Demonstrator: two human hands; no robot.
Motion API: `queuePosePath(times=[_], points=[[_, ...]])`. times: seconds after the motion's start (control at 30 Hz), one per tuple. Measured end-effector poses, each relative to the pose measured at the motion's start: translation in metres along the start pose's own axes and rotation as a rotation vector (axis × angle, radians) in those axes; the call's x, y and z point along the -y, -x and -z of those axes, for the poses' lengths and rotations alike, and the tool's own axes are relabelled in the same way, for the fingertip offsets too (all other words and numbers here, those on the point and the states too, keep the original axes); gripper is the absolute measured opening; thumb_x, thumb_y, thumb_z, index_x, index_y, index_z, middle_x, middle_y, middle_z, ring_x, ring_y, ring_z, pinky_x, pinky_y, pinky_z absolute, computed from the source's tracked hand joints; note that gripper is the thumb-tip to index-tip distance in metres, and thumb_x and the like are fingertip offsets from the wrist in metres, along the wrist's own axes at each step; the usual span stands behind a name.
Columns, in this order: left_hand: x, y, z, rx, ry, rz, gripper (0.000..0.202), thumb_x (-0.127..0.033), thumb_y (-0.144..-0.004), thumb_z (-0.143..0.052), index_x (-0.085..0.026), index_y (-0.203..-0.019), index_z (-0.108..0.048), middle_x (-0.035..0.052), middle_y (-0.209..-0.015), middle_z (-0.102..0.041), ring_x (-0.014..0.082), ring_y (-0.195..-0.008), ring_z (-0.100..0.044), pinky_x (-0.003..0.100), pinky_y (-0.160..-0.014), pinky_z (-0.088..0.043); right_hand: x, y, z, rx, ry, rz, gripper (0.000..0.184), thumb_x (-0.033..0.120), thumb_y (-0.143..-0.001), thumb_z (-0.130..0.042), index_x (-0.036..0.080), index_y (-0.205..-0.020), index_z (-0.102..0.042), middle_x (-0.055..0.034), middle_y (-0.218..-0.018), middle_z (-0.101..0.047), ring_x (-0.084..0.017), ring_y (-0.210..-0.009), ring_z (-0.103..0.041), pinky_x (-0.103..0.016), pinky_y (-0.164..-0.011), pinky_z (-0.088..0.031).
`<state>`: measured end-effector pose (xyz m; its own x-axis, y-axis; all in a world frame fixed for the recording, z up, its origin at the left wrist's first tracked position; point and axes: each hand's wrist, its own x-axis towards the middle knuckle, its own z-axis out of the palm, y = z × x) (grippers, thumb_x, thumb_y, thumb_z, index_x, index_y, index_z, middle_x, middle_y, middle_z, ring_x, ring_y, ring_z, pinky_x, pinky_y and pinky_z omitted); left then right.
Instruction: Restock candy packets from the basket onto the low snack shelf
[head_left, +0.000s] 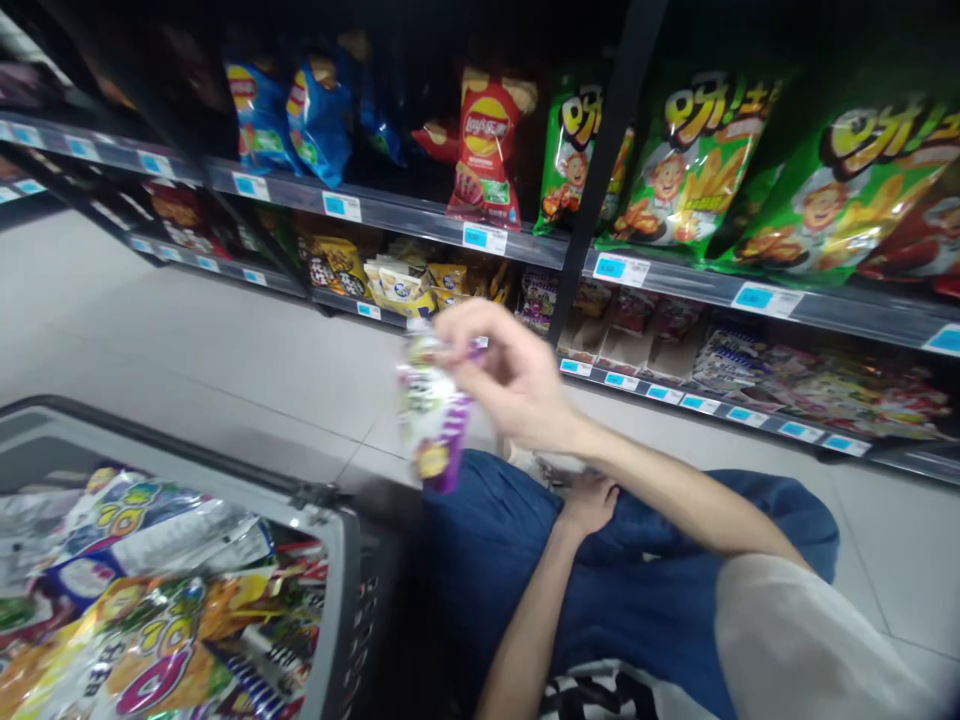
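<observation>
My right hand [514, 375] is closed on the top edge of a small white and purple snack packet [435, 415]. The packet hangs down over my bent knee, slightly blurred, with a yellow round picture near its bottom. My left hand [589, 503] rests low on my crossed legs in blue trousers [510, 530], beside a shoe. Its fingers lie loosely bent and apart, holding nothing that shows. To the left stands a grey basket [349, 560] filled with snack bags, among them a yellow and white bag [135, 640].
Dark shelves with a price-tag rail [420, 215] run across ahead. They carry a red chip bag [486, 150], a blue chip bag [319, 120] and a green snack bag [690, 165]. Small packets [742, 360] fill the lower shelf. Pale floor tiles [187, 340] lie before the shelves.
</observation>
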<state>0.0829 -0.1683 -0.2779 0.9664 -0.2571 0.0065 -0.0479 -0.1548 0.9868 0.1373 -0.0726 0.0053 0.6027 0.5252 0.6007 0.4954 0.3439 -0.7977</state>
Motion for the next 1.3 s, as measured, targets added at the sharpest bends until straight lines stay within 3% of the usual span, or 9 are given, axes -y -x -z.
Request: queuePosePath(times=[0.07,0.2,0.37,0.47,0.63,0.77,0.9,1.07,1.3], points=[[0.009,-0.008,-0.004,-0.001,0.006,0.021,0.023,-0.019,-0.09,-0.059,-0.021,-0.11,-0.07,0.0112,-0.115,-0.071,0.0268,-0.11,-0.065,0.049,-0.108,-0.047,-0.008,0.022,0.061,-0.011,0.066,-0.012,0.012,0.03,-0.093,-0.063,0.023,-0.087,-0.054,-0.0037,-0.098,-0.061,-0.018,-0.096,-0.061,-0.034,-0.081,-0.055],[0.014,-0.018,-0.006,-0.099,0.341,0.082,0.046,-0.029,-0.088,-0.066,-0.022,-0.133,-0.056,0.0121,-0.127,-0.067,0.0234,-0.108,-0.067,0.043,-0.097,-0.054,-0.028,0.084,0.164,-0.093,0.083,-0.297,0.029,0.04,-0.085,-0.076,0.023,-0.084,-0.053,-0.0035,-0.093,-0.064,-0.021,-0.096,-0.064,-0.037,-0.087,-0.052],[-0.001,-0.02,0.007,-0.261,0.854,0.132,0.092,-0.037,-0.067,-0.089,-0.033,-0.145,-0.039,0.0114,-0.154,-0.043,0.0275,-0.139,-0.047,0.045,-0.111,-0.046,-0.081,0.177,0.23,-0.323,-0.284,-0.704,0.048,0.048,-0.071,-0.085,0.027,-0.092,-0.047,0.0001,-0.091,-0.062,-0.027,-0.101,-0.069,-0.042,-0.086,-0.055],[-0.01,-0.019,0.008,-0.323,0.864,0.268,0.091,-0.043,-0.062,-0.091,-0.029,-0.141,-0.048,0.0116,-0.147,-0.052,0.0292,-0.137,-0.05,0.045,-0.113,-0.044,-0.113,0.207,0.23,-0.391,-0.415,-0.888,0.052,0.045,-0.066,-0.087,0.027,-0.096,-0.049,-0.0001,-0.092,-0.064,-0.025,-0.091,-0.07,-0.039,-0.08,-0.057],[-0.008,-0.017,0.004,-0.366,0.756,0.486,0.087,-0.045,-0.056,-0.093,-0.022,-0.132,-0.055,0.0117,-0.126,-0.066,0.0347,-0.115,-0.065,0.051,-0.089,-0.06,-0.133,0.198,0.221,-0.379,-0.598,-0.939,0.042,0.03,-0.067,-0.086,0.025,-0.095,-0.055,-0.0001,-0.085,-0.069,-0.022,-0.083,-0.069,-0.034,-0.075,-0.056],[-0.008,-0.019,0.003,-0.504,0.763,0.454,0.085,-0.042,-0.061,-0.092,-0.024,-0.134,-0.053,0.0121,-0.136,-0.061,0.0349,-0.12,-0.063,0.05,-0.093,-0.058,-0.133,0.195,0.225,-0.556,-0.549,-1.031,0.031,0.048,-0.084,-0.073,0.023,-0.098,-0.063,-0.008,-0.096,-0.075,-0.022,-0.089,-0.07,-0.035,-0.078,-0.055],[-0.013,-0.023,0.002,-0.626,0.757,0.378,0.082,-0.04,-0.068,-0.089,-0.025,-0.138,-0.051,0.0122,-0.144,-0.055,0.032,-0.122,-0.063,0.047,-0.1,-0.055,-0.136,0.203,0.222,-0.408,-0.421,-1.01,0.037,0.054,-0.079,-0.077,0.02,-0.095,-0.074,-0.0081,-0.094,-0.076,-0.02,-0.081,-0.067,-0.032,-0.07,-0.052],[-0.014,-0.022,0.001,-0.539,0.779,0.353,0.076,-0.035,-0.072,-0.086,-0.022,-0.139,-0.051,0.0128,-0.14,-0.058,0.0296,-0.12,-0.064,0.049,-0.105,-0.052,-0.145,0.211,0.21,-0.469,-0.308,-0.906,0.021,0.03,-0.067,-0.085,0.019,-0.083,-0.078,-0.0039,-0.08,-0.074,-0.014,-0.069,-0.062,-0.026,-0.059,-0.047],[-0.007,-0.017,0.001,-0.414,0.838,0.289,0.071,-0.028,-0.073,-0.085,-0.024,-0.137,-0.053,0.0106,-0.138,-0.06,0.0297,-0.121,-0.063,0.054,-0.105,-0.052,-0.151,0.213,0.209,-0.636,-0.216,-0.877,0.024,0.028,-0.063,-0.088,0.017,-0.082,-0.078,-0.0067,-0.087,-0.076,-0.018,-0.078,-0.066,-0.032,-0.071,-0.054]])
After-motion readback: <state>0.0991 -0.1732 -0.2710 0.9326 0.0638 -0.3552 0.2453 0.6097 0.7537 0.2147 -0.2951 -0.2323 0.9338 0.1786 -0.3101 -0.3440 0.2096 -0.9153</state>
